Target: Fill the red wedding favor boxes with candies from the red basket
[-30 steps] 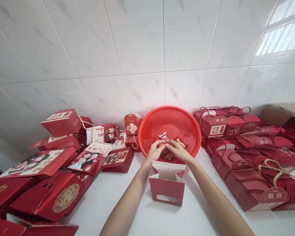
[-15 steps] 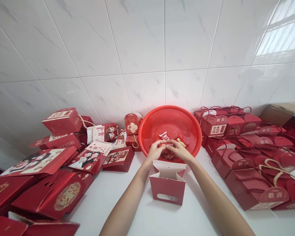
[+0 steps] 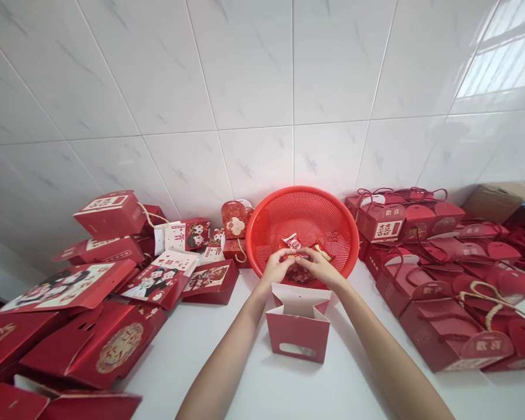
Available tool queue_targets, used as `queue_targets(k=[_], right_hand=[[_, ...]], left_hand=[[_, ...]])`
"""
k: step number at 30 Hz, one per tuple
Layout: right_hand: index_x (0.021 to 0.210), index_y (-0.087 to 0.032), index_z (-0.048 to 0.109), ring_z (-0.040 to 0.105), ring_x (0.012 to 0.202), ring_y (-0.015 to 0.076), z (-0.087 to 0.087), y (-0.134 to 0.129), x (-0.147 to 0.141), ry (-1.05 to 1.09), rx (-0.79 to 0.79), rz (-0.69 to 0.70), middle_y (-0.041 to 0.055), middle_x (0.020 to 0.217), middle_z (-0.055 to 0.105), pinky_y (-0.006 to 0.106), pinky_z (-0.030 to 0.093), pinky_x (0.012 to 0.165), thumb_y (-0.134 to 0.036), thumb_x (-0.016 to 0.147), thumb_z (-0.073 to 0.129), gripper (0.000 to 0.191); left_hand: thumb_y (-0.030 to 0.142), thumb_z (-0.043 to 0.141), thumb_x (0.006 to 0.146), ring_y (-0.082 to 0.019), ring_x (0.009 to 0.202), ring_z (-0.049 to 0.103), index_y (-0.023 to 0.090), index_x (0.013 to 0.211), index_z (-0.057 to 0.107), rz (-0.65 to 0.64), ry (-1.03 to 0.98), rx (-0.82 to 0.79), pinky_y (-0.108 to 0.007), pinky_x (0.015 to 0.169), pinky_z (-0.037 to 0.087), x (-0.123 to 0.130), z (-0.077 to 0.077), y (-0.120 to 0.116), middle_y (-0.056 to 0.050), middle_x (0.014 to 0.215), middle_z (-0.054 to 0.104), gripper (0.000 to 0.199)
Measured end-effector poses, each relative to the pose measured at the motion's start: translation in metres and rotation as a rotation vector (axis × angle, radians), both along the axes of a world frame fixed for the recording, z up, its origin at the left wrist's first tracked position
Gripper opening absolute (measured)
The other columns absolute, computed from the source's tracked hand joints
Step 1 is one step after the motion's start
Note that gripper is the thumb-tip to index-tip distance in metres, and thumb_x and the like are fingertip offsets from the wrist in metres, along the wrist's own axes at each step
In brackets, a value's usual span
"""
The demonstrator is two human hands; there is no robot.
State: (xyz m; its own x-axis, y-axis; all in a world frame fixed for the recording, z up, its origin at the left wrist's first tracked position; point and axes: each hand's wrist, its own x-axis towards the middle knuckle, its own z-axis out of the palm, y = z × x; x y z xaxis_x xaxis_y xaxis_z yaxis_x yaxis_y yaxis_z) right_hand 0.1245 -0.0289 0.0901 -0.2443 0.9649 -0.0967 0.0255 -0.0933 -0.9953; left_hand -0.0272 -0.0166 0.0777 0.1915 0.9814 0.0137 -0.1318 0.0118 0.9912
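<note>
Over the near rim of a red plastic colander (image 3: 262, 216), my left hand (image 3: 279, 267) and my right hand (image 3: 320, 267) meet with their fingertips close together. Both sets of fingers are closed on a small red-wrapped candy (image 3: 298, 255), mostly covered by them. Other wrapped candies (image 3: 291, 241) lie at the bottom of the colander, partly hidden behind my hands. Between my forearms, an open red gift box (image 3: 297, 335) stands upright on the white table. A cut-out window shows low on its front, and its top flaps are spread apart.
Several red gift boxes (image 3: 109, 216) are piled on the left, some decorated with printed couples. Rows of red boxes with cord handles (image 3: 455, 332) fill the right side. A brown cardboard box (image 3: 490, 201) sits at the far right, and a tiled wall (image 3: 254, 70) rises behind.
</note>
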Motion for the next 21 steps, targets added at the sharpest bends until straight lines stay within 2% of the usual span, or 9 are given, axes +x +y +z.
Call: queue_targets(k=[6, 14, 21], right_hand=[[0.110, -0.018, 0.058, 0.068, 0.054, 0.0141, 0.0002, -0.0002, 0.0000, 0.001, 0.001, 0.010, -0.0020, 0.066, 0.068, 0.022, 0.057, 0.050, -0.022, 0.093, 0.057, 0.018], [0.109, -0.020, 0.060, 0.068, 0.057, 0.0162, -0.0042, 0.0015, 0.0015, 0.017, 0.024, 0.018, -0.0010, 0.068, 0.068, 0.025, 0.057, 0.052, -0.030, 0.088, 0.064, 0.024], [0.110, -0.019, 0.059, 0.067, 0.054, 0.0147, -0.0010, -0.0007, 0.0006, 0.009, 0.015, 0.012, -0.0016, 0.066, 0.068, 0.024, 0.056, 0.050, -0.027, 0.090, 0.061, 0.022]], left_hand=[[0.024, 0.077, 0.074, -0.016, 0.075, 0.068, 0.014, 0.098, 0.070, -0.019, -0.018, -0.007, -0.028, 0.075, 0.053, -0.0004, -0.0020, 0.0010, -0.005, 0.082, 0.073, 0.027], [0.026, 0.078, 0.073, -0.017, 0.078, 0.068, 0.015, 0.097, 0.071, -0.018, -0.019, 0.002, -0.028, 0.075, 0.053, -0.0003, -0.0033, 0.0018, -0.007, 0.089, 0.074, 0.027], [0.023, 0.075, 0.074, -0.016, 0.076, 0.068, 0.014, 0.098, 0.070, -0.007, -0.001, 0.007, -0.026, 0.073, 0.053, -0.0004, -0.0023, 0.0000, -0.006, 0.087, 0.073, 0.025]])
